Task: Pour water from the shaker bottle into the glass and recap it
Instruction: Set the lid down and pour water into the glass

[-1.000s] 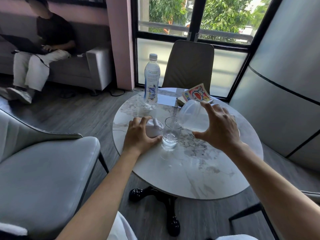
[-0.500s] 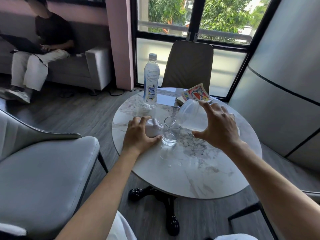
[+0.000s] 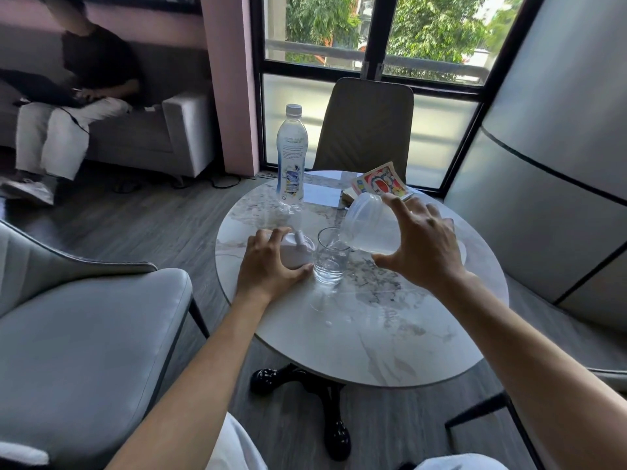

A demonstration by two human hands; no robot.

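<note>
My right hand (image 3: 420, 245) grips a translucent shaker bottle (image 3: 369, 225), tipped over with its open mouth at the rim of a clear glass (image 3: 330, 256). The glass stands upright on the round marble table (image 3: 373, 334) and holds some water. Just left of the glass, my left hand (image 3: 268, 266) rests over the white shaker cap (image 3: 298, 249) and holds it on the tabletop. The bottle's base points up and away from me.
A capped plastic water bottle (image 3: 291, 157) stands at the table's far left. A colourful card pack (image 3: 380, 181) and a white paper (image 3: 322, 195) lie at the back. Grey chairs stand left and right, a brown chair behind. A person sits on a sofa far left.
The shaker bottle has tipped a little further over the glass. My left hand has stayed on the cap.
</note>
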